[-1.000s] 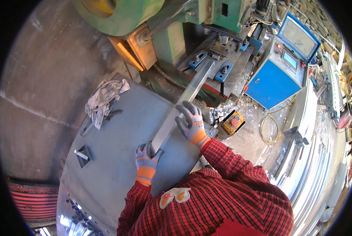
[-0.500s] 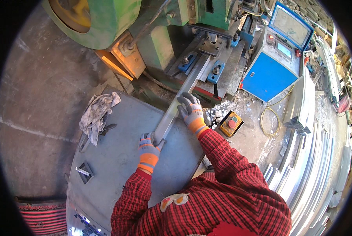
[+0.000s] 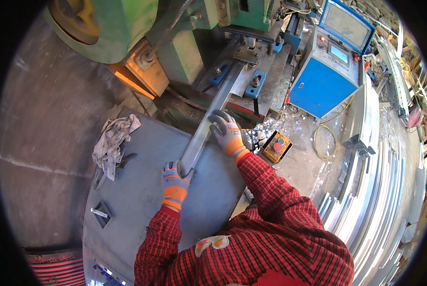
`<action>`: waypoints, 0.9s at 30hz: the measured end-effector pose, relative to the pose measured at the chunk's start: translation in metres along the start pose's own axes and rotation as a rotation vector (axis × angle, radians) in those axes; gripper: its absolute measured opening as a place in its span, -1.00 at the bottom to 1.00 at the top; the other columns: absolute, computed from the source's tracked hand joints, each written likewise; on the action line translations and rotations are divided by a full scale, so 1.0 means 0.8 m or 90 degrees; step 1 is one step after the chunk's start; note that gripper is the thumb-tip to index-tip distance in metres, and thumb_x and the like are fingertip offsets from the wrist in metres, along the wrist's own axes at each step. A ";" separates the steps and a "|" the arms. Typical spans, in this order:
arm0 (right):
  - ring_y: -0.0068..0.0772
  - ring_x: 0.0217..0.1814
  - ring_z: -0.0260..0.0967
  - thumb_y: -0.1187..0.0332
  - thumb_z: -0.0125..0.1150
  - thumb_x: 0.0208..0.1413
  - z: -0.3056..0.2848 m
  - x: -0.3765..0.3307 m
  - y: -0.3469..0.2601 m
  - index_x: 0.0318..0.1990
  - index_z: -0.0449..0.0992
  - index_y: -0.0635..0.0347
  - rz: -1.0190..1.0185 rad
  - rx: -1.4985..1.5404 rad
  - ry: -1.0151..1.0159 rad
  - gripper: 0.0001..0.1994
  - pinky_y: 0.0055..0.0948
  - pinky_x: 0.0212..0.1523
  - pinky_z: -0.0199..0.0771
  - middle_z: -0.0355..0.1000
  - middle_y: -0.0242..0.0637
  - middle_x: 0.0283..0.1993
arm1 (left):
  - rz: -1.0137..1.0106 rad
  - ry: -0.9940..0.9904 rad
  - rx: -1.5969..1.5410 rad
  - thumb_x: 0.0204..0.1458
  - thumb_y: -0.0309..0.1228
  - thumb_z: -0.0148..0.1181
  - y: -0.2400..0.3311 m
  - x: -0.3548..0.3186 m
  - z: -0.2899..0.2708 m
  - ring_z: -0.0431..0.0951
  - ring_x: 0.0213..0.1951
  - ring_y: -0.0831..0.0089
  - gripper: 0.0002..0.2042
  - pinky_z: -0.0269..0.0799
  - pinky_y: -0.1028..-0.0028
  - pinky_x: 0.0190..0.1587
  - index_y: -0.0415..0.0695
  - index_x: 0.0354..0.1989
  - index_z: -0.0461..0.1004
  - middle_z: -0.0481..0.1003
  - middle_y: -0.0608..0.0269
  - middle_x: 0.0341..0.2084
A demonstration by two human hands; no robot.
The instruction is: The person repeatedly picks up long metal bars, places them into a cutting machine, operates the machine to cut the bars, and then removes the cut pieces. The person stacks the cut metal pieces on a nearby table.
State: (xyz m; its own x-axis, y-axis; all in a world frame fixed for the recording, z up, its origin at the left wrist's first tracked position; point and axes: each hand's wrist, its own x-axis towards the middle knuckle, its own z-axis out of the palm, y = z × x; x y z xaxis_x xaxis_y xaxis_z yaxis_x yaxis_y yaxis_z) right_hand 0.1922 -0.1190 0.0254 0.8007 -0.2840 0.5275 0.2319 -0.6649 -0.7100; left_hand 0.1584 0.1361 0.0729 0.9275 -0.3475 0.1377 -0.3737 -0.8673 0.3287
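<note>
A long silvery metal bar point(image 3: 207, 123) runs slantwise from the table's edge up into the tooling of a green press point(image 3: 183, 57). Its near end is in my left hand point(image 3: 176, 183), gloved in grey and orange, with the fingers closed round that end. Further up the bar, my right hand point(image 3: 226, 131) wears a matching glove and grips it from the right side with bent fingers. The bar's far end lies between blue clamps point(image 3: 255, 85), at the die plate point(image 3: 249, 53) under the press head. What lies under the plate is hidden.
Below my hands is a grey table point(image 3: 142, 190) with a crumpled rag point(image 3: 113, 143) and a small dark angled part point(image 3: 102, 213). To the right stand a yellow button box point(image 3: 276, 147), a blue control cabinet point(image 3: 320, 86), a looped hose point(image 3: 324, 143) and stacked metal profiles point(image 3: 366, 205).
The whole view has shifted slightly, so everything sits a little further left and most things higher. Both hands keep their hold, and the bar shows no clear movement against the press.
</note>
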 end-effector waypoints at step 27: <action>-0.32 0.09 0.40 0.36 0.32 0.17 0.048 -0.011 -0.002 0.31 0.20 0.23 0.328 0.438 0.118 -0.40 -0.36 0.12 0.43 0.40 -0.12 0.11 | 0.110 0.024 -0.073 -0.23 -0.29 0.57 -0.010 0.010 -0.005 0.47 -0.27 0.15 -0.48 0.42 0.18 -0.20 -0.24 -0.11 0.47 0.47 0.11 -0.29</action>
State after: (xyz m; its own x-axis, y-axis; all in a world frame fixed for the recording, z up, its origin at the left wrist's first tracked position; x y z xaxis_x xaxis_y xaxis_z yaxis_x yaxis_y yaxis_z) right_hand 0.2061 -0.0888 0.0042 0.8085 -0.5817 0.0896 0.1966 0.1235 -0.9727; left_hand 0.1686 0.1414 0.0752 0.8495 -0.4725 0.2348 -0.5274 -0.7490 0.4011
